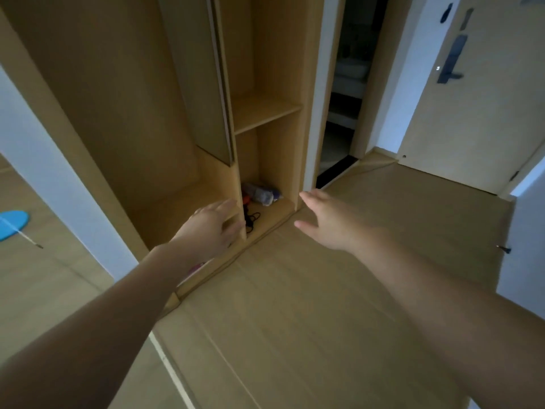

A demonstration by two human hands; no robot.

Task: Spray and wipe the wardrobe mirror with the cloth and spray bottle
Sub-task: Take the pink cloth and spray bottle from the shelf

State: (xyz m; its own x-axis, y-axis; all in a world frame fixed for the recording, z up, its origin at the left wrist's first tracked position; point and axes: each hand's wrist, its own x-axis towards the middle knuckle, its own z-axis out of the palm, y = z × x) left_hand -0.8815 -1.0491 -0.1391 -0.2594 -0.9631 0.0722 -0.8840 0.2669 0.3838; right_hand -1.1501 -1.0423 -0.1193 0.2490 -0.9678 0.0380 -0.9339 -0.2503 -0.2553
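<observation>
Wardrobe mirror (203, 93) upper left; reaching low with left hand (211, 228) and right hand (327, 219), both spread and empty, toward bottom compartment (277, 160) holding grey-purple bundle (261, 194).

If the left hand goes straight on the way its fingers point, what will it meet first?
Most likely the front edge of the wardrobe divider, just beyond the left hand; whether the fingertips touch it is unclear.

Bare arms (103, 314); perhaps pink band (197, 266), left hand (211, 228).
</observation>
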